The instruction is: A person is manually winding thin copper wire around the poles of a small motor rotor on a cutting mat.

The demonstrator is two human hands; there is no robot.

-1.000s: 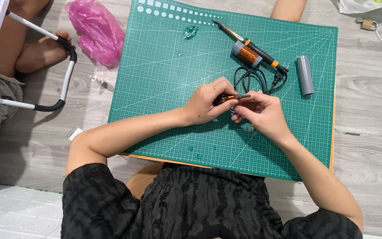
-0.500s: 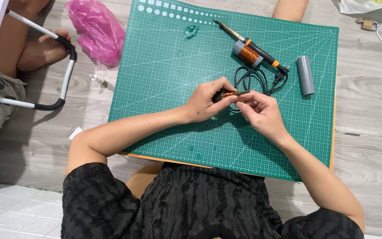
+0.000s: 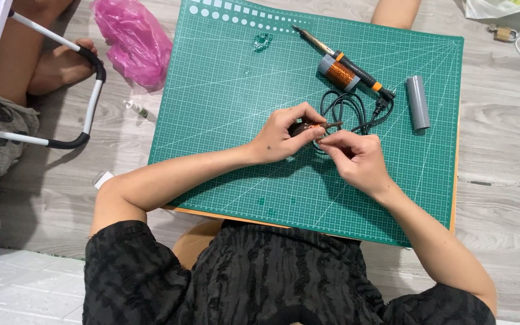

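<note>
Hands, left (image 3: 284, 135) and right (image 3: 356, 157), pinch a small copper-wound part (image 3: 312, 127) over the gridded mat (image 3: 224, 108).

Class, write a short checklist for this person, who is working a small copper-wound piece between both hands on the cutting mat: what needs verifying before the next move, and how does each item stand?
1. Left hand grips the small copper-wound piece: ok.
2. Right hand pinches at the piece's end: ok; whether it holds a wire, cannot tell.
3. Soldering iron lies apart from both hands: ok.
4. Iron hot or cold: cannot tell.
5. Black cord loops right beside the fingers: not ok.
6. Copper wire spool and grey cylinder lie on the green mat: ok.
</note>
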